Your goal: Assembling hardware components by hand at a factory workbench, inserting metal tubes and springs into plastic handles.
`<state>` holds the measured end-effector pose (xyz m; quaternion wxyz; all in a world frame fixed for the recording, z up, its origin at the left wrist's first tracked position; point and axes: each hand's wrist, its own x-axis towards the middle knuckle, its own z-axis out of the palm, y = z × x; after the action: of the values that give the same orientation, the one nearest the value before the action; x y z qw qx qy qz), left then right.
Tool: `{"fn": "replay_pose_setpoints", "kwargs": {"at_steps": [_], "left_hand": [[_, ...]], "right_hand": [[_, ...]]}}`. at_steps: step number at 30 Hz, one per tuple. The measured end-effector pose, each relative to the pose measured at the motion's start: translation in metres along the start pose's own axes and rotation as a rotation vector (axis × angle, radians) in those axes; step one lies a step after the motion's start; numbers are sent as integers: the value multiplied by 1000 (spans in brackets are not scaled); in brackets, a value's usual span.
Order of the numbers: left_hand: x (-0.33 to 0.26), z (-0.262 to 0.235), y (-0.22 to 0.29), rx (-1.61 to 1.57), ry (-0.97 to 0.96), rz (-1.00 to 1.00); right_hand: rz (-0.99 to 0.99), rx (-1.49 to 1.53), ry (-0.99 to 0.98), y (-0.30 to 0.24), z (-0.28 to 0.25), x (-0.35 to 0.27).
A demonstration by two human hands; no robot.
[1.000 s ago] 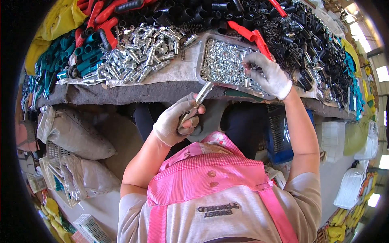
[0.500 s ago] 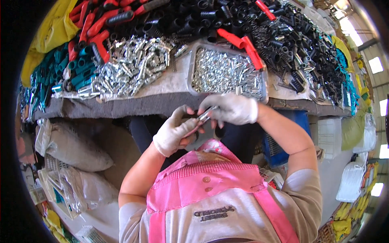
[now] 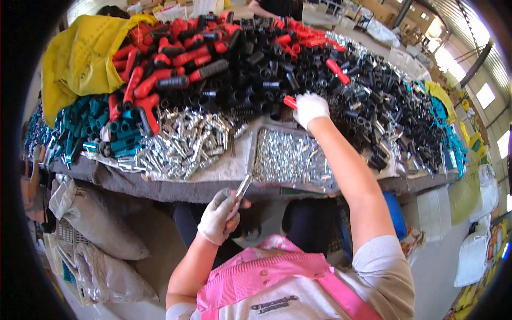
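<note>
In my gloved left hand [image 3: 218, 216], held low in front of the bench edge, is a slim silver metal rod-shaped part [image 3: 244, 185] that points up and away. My gloved right hand [image 3: 311, 110] reaches over the far edge of the clear tray, its fingers closed on a red plastic tube [image 3: 290, 102]. One end of the tube sticks out to the left; the hand covers the rest. Below my right forearm lies the clear plastic tray [image 3: 253, 154], filled with small silver metal pins [image 3: 282, 154].
Silver metal parts [image 3: 184, 144] are heaped left of the tray, beside teal housings [image 3: 80, 130]. Black tubes [image 3: 256, 80] and red-black handles [image 3: 186, 56] pile up behind, near a yellow sack [image 3: 80, 58]. Springs and black parts [image 3: 394, 117] cover the right. Another person [image 3: 274, 8] stands across the bench.
My right hand has left the metal part by my left hand and reached forward to the red tube. My left hand keeps the metal part. The view has tilted up.
</note>
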<state>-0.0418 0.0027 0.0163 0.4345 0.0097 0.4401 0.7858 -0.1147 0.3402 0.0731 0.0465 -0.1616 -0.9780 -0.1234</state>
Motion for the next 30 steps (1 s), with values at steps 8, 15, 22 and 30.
{"fn": "replay_pose_setpoints", "kwargs": {"at_steps": [8,15,22,30], "left_hand": [[-3,17,7,-31,-98,-112],[0,25,5,91,-233,-190],[2,16,-5,156,-307,-241],[-8,17,-5,230,-379,-323]], "right_hand": [[202,1928,158,-26,-6,-139],[103,2422,-181,-44,10,-192],[-11,2208,-406,-36,4,-200],[-176,1451,-406,-31,-25,-203]]}}
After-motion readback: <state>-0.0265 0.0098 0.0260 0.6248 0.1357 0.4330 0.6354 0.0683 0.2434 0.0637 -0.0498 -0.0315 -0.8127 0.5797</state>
